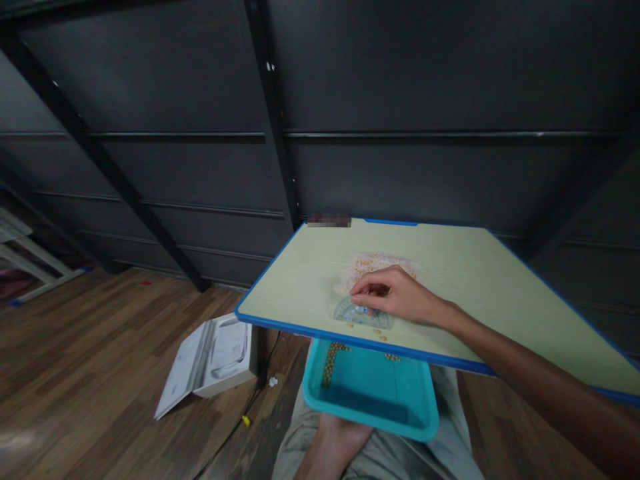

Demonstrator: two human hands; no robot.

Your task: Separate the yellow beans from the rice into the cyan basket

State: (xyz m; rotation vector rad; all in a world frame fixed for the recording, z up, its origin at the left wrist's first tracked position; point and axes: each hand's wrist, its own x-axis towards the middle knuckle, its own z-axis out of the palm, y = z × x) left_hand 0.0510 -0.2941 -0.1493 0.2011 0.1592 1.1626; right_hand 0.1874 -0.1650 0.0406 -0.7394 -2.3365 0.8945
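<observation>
My right hand (395, 293) rests on a pale green table top with a blue rim (300, 280). Its fingers are curled down onto a clear plastic protractor (350, 313) that lies flat near the front edge. Just beyond the hand is a heap of small yellow and white grains (363, 263), and a few loose grains (380, 335) lie by the edge. Under the edge, a turquoise tray (395, 407) holds a line of grains at its left side. My left hand (340, 440) is under the tray on my lap, with its fingers hidden.
A white open box (210, 357) lies on the wooden floor at the left, with a cable and small bits beside it. A dark panelled wall with slanted metal beams (273, 107) stands behind the table. Pale frames lean at the far left.
</observation>
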